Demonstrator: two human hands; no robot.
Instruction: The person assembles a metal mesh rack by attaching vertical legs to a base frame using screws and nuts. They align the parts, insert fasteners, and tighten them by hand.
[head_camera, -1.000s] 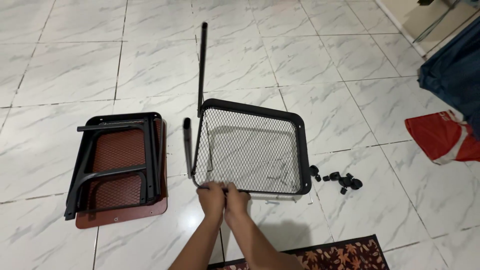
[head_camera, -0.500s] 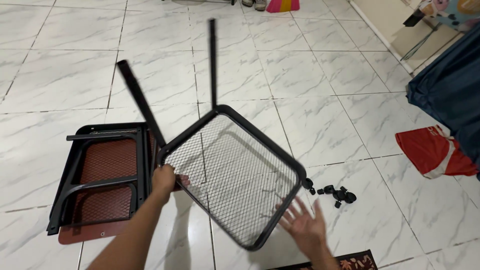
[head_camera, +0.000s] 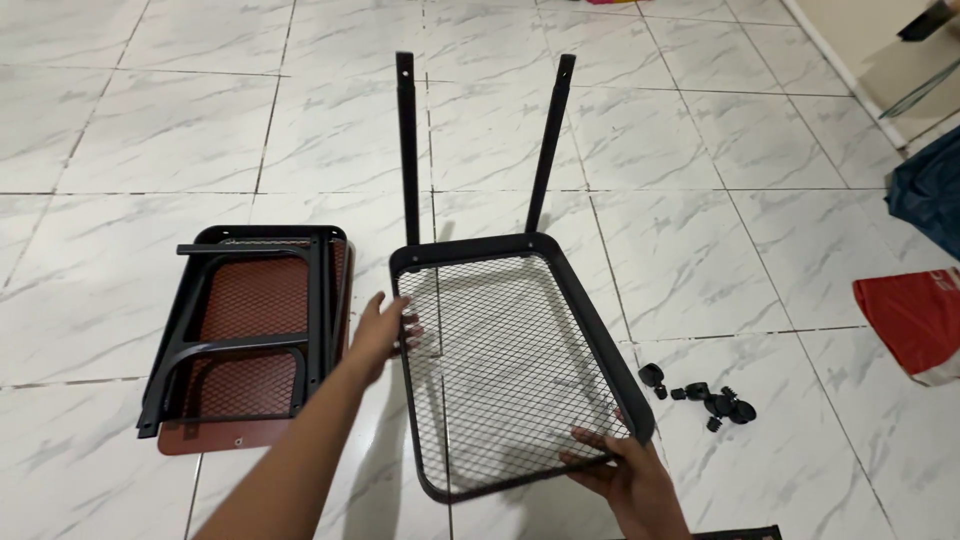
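A black metal mesh shelf with a rounded frame lies tilted above the tiled floor, and two black legs rise from its far edge. My left hand grips the shelf's left rim. My right hand holds the near right corner from below. A second mesh shelf with black brackets lies on a reddish-brown board to the left.
Several small black plastic feet lie on the white marble-patterned tiles right of the shelf. A red bag and a dark blue cloth sit at the right edge. A patterned rug's edge shows at the bottom.
The shelf has been turned so its two legs point away from me. My hands have spread from one edge to the left rim and the near right corner.
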